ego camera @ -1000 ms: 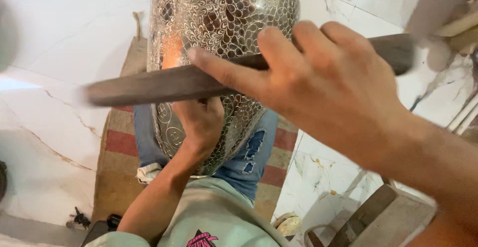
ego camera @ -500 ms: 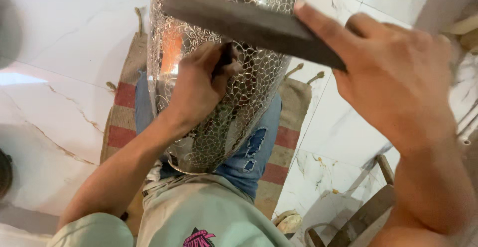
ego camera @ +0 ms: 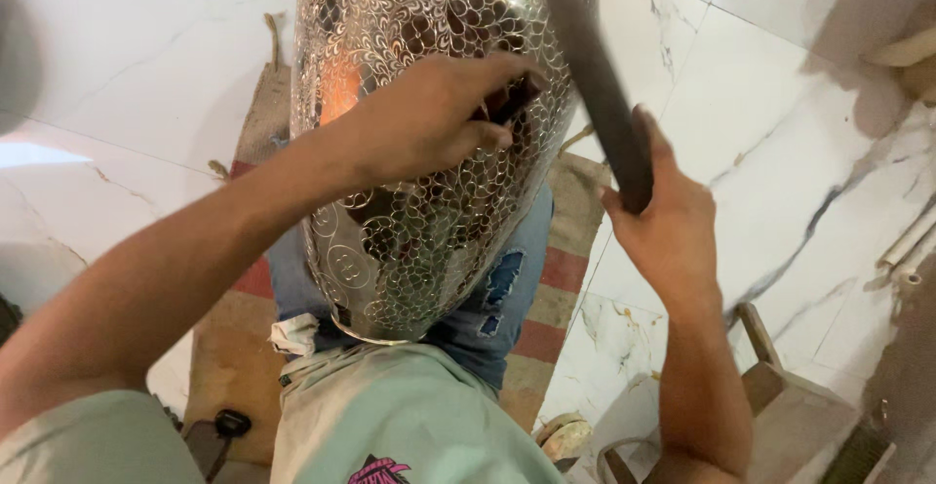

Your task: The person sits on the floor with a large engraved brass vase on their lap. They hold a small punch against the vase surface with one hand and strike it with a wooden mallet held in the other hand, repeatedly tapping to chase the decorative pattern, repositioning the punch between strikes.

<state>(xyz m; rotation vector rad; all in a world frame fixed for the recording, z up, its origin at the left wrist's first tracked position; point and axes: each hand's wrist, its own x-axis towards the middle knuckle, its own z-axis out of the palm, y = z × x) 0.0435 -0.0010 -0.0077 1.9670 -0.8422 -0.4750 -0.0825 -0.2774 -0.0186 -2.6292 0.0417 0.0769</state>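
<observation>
Resting across the lap of a person in blue jeans, a large silver vessel covered in engraved scale patterns is filling the picture from centre up to 12 o'clock. The left hand is pressing against its side, fingers pinching a small dark punch (tip touching the metal). At 3 o'clock the right hand is gripping a long dark bar, fingers wrapped closed around it. A striped mat is lying on the white marble floor.
</observation>
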